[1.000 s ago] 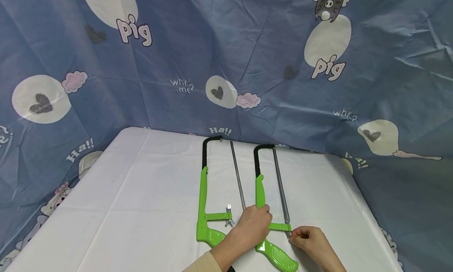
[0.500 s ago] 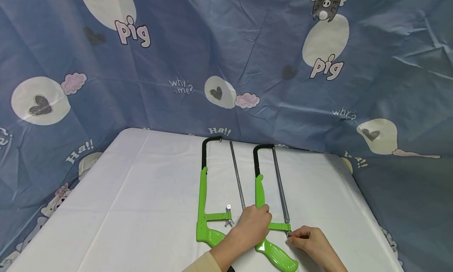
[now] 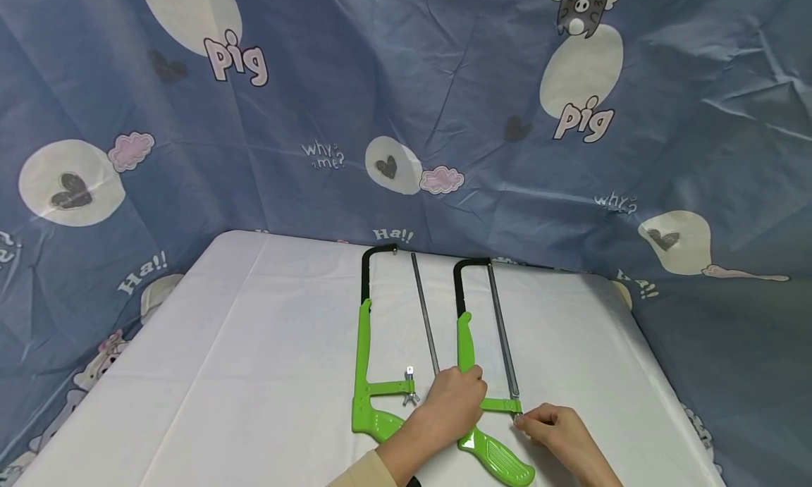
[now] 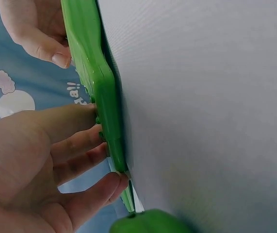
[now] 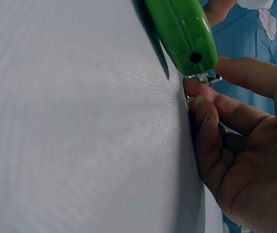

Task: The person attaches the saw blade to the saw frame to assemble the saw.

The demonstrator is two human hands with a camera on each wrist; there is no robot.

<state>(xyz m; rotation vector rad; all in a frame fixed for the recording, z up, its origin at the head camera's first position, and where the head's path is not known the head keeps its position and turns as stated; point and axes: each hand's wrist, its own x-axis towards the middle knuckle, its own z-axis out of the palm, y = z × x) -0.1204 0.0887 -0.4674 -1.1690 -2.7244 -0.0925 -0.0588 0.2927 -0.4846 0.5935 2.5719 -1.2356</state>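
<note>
A green-and-black hacksaw [image 3: 466, 340] lies on the white table, its grey blade [image 3: 505, 332] spanning the frame on the right. My left hand [image 3: 452, 404] grips the green frame just above the handle [image 3: 497, 459]; in the left wrist view, fingers and thumb sit on either side of the frame [image 4: 110, 111]. With thumb and index finger, my right hand [image 3: 558, 434] pinches the small metal wing nut [image 5: 215, 77] at the blade's near end. The other fingers of that hand curl in close to the tabletop in the right wrist view.
To the left lies a second hacksaw [image 3: 363, 346] with its own wing nut [image 3: 411, 398] and no blade fitted. A loose blade [image 3: 423, 307] lies between the two saws, its near end hidden by my left hand. A patterned blue cloth [image 3: 285, 120] hangs behind the table.
My right thumb and fingertip shift slightly around the wing nut. The left hand and both hacksaws stay in place.
</note>
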